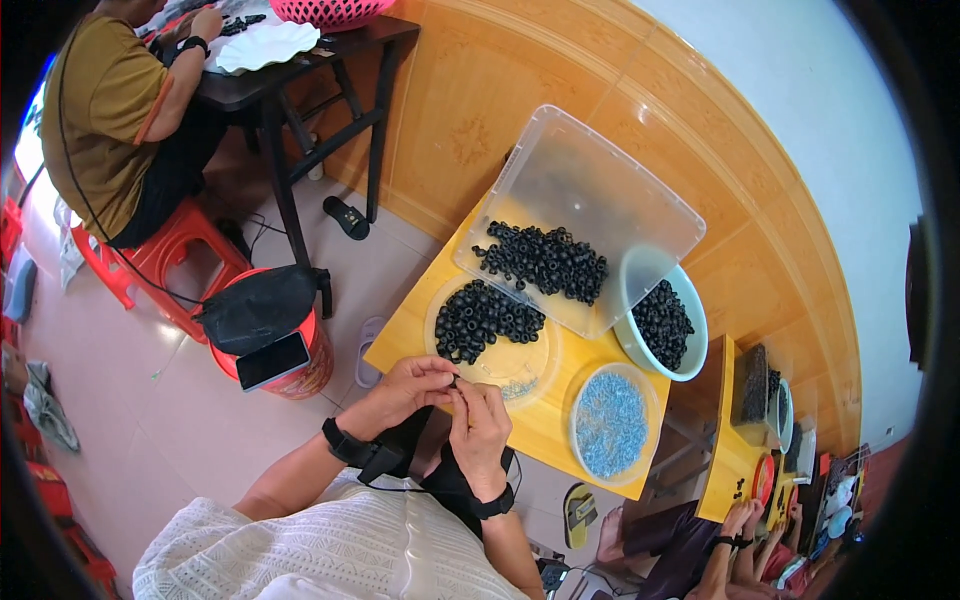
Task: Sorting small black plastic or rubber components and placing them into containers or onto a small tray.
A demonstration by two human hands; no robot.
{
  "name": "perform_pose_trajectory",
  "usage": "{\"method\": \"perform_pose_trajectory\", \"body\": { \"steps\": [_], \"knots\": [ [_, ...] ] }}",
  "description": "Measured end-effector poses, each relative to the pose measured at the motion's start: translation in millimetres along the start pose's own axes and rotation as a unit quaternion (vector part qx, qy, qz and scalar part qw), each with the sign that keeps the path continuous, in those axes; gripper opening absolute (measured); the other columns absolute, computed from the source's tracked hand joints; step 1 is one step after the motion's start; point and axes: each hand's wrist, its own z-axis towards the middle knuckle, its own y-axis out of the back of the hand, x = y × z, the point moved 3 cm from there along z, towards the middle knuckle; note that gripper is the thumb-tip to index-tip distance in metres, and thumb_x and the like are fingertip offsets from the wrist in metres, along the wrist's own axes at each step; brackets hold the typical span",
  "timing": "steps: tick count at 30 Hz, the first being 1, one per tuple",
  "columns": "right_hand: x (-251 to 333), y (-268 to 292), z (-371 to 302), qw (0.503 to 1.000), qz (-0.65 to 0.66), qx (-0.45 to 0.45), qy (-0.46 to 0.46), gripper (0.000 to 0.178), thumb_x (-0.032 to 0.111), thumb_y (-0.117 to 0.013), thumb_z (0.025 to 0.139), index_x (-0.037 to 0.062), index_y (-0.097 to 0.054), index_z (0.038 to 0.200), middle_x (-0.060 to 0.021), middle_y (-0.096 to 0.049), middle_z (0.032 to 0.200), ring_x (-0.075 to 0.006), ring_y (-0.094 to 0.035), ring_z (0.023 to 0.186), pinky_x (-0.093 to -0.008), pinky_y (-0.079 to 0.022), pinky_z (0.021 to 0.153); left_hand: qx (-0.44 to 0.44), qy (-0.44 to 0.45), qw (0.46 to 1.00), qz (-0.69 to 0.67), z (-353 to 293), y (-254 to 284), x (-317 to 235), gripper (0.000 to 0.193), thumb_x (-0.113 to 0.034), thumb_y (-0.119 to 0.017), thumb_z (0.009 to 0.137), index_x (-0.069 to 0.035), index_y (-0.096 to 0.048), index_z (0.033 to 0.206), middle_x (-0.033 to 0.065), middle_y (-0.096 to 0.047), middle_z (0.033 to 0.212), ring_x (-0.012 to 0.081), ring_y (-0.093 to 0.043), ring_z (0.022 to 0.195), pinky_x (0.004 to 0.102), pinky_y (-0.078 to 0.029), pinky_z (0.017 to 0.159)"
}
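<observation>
My left hand [412, 388] and my right hand [480, 428] meet fingertip to fingertip over the table's near edge. Pinched between them is a small black part [455, 381], mostly covered by the fingers. Just beyond lies a round shallow tray [545, 358] with a heap of black ring-shaped parts [484, 318] and a few tiny bluish pieces [518, 388] on it. To the right, a round dish holds many small light-blue pieces [611, 425]. Which hand grips the black part more firmly cannot be made out.
A tilted clear plastic bin [600, 190] with more black rings stands at the table's back, beside a pale-blue bowl [690, 360] of black parts. Left are a red bucket [316, 372] with a phone [273, 361] on top and a seated person [105, 120]. Other people's hands [740, 520] work at right.
</observation>
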Motion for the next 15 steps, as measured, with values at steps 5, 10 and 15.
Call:
{"method": "perform_pose_trajectory", "body": {
  "steps": [5,10,15],
  "knots": [
    [-32,9,16,0.997,-0.035,0.011,-0.07,0.01,-0.002,-0.055,0.077,-0.0018,-0.061,0.084,-0.0163,-0.058,0.078,-0.0329,-0.057,0.071,-0.0365,-0.046,0.063,-0.014,-0.004,1.0,-0.013,-5,7,-8,0.016,-0.007,-0.056,0.085,-0.002,-0.057,0.1,0.0078,-0.061,0.092,0.0166,-0.063,0.083,0.0253,-0.053,0.074],
    [-66,2,29,0.987,-0.112,0.1,-0.051,0.011,-0.002,-0.06,0.071,-0.0021,-0.063,0.081,-0.0159,-0.059,0.072,-0.0283,-0.059,0.066,-0.0331,-0.046,0.06,-0.012,-0.001,1.0,-0.014,-6,5,-11,0.015,-0.007,-0.055,0.085,-0.001,-0.057,0.099,0.0084,-0.061,0.092,0.0168,-0.063,0.083,0.0252,-0.053,0.075],
    [-68,-22,32,0.975,-0.138,0.138,-0.109,0.016,0.002,-0.063,0.065,-0.0021,-0.06,0.08,-0.0187,-0.059,0.077,-0.0338,-0.059,0.073,-0.0391,-0.046,0.066,-0.005,-0.004,1.0,-0.015,-6,5,-12,0.014,-0.006,-0.055,0.085,-0.002,-0.057,0.098,0.009,-0.062,0.09,0.0168,-0.063,0.082,0.0253,-0.053,0.074]
  ]
}}
